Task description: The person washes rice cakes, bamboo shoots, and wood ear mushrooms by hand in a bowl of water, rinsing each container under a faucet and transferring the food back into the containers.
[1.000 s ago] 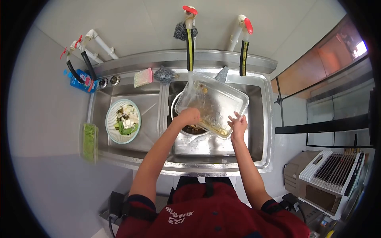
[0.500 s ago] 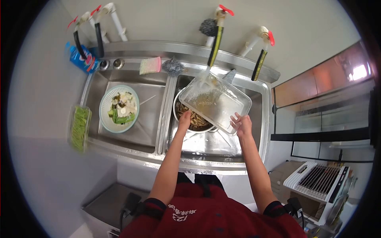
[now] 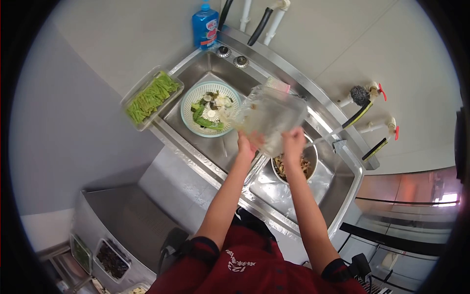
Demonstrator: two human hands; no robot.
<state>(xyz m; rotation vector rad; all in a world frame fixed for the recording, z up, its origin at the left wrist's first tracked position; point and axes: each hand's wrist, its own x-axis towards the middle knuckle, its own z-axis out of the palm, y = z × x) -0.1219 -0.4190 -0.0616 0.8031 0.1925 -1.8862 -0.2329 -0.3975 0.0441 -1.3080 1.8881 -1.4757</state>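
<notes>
A clear rectangular plastic container (image 3: 276,115) is tilted toward the left basin, its near edge gripped by both my hands. My left hand (image 3: 248,146) has its fingers beneath the plastic at the lower left corner. On the right side, my right hand (image 3: 293,143) is closed at the rim, blurred by motion. Left of the container, a white and pale-green colander (image 3: 188,117) holds green leaves, white pieces and dark bits. A metal pot (image 3: 315,156) of brown strips, perhaps mushrooms, stands in the right basin, partly hidden by my right hand.
Water runs from a black-and-yellow hose (image 3: 356,115) toward the pot. A plastic box of green stalks (image 3: 152,98) rests on the sink's left edge. A blue soap bottle (image 3: 204,27) and a pink-edged sponge (image 3: 278,84) are along the back ledge.
The container has moved from beneath the running hose, over the pot, leftward to beside the colander, and is tilted. My right hand has closed on its rim. The head view has turned left.
</notes>
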